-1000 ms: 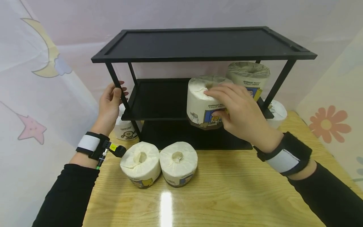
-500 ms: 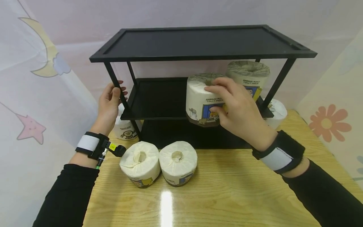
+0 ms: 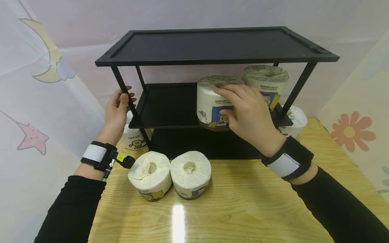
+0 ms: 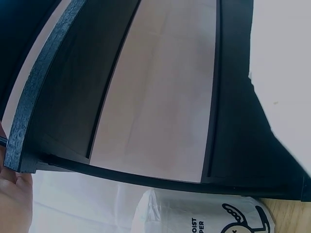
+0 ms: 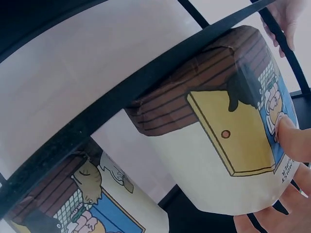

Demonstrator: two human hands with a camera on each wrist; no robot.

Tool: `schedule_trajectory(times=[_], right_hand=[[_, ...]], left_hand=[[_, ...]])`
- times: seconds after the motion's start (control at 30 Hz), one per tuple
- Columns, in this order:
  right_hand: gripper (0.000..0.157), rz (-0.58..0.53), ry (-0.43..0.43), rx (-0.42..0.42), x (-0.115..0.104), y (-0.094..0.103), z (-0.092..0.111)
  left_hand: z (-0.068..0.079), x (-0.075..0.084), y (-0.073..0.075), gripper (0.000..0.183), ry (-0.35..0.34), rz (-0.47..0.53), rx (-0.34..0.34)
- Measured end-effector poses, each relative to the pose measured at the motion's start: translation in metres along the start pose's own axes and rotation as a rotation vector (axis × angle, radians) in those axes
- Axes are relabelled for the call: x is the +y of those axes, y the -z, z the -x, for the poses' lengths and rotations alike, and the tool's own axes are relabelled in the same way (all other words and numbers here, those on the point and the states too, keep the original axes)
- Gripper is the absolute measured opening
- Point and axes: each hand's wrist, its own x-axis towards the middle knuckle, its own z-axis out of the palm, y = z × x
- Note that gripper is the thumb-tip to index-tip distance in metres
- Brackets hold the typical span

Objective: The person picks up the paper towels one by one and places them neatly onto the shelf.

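Note:
In the head view my right hand [image 3: 253,114] grips a wrapped toilet paper roll [image 3: 209,104], thumb on its printed front and fingers over its top. The roll stands upright at the front edge of the middle shelf [image 3: 170,104]; whether it rests on the board cannot be told. To its right stands another wrapped roll [image 3: 268,84] on the same shelf. The right wrist view shows the gripped roll [image 5: 214,145] close up. My left hand [image 3: 117,113] holds the front left post of the black rack [image 3: 194,47], fingers partly hidden behind it.
Two wrapped rolls, a left one [image 3: 150,175] and a right one [image 3: 190,175], stand on the wooden table [image 3: 243,209] before the rack. Further rolls show behind the rack's left post [image 3: 133,136] and right post [image 3: 294,121]. A patterned backdrop [image 3: 76,20] surrounds the table.
My right hand has moved a little left and the gripped roll has shifted left and slightly back over the middle shelf. My left hand stays on the post.

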Motion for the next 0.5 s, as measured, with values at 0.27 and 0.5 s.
schedule_trajectory(times=[0.27,0.5], right_hand=[[0.052,0.0,-0.022,-0.001,0.0031,-0.0042,-0.0034],[0.048,-0.009,-0.035,-0.019,0.0035,-0.0064,-0.0085]], left_hand=[[-0.001,0.0,-0.0006,0.058,-0.004,0.012,0.0],[-0.0004,-0.0011,0.0004,0.056,-0.014,0.025,-0.006]])
